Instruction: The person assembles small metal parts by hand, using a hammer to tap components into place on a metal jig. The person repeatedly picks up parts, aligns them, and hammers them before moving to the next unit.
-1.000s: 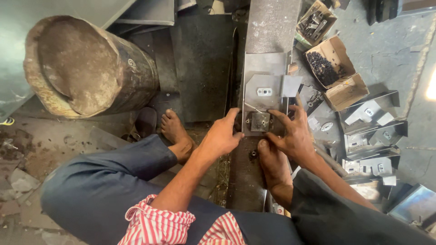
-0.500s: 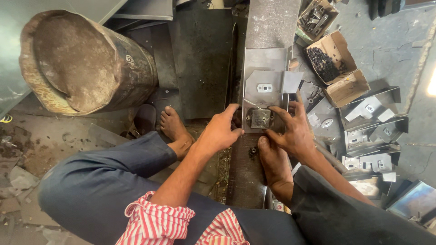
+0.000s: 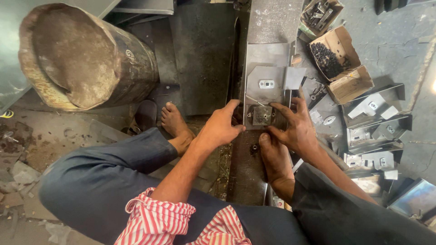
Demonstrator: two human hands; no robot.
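Observation:
I sit over a long steel bar (image 3: 272,22) that runs away from me along the floor. A bent sheet-metal plate (image 3: 263,86) lies on it, with a small dark square block (image 3: 262,115) at its near edge. My left hand (image 3: 220,127) grips the plate's near left corner, fingers curled over the edge. My right hand (image 3: 295,127) holds the near right side, with fingertips beside the dark block. My right foot (image 3: 272,156) presses on the bar just below the plate. My left foot (image 3: 175,124) rests on the floor to the left.
A rusty metal drum (image 3: 81,54) lies on its side at the upper left. Two open cardboard boxes (image 3: 336,56) of small dark parts sit at the upper right. Several finished metal plates (image 3: 377,122) are piled on the right. Debris (image 3: 13,154) lies at the left.
Both hands stay on the plate's near edge and have barely shifted. The view has moved slightly.

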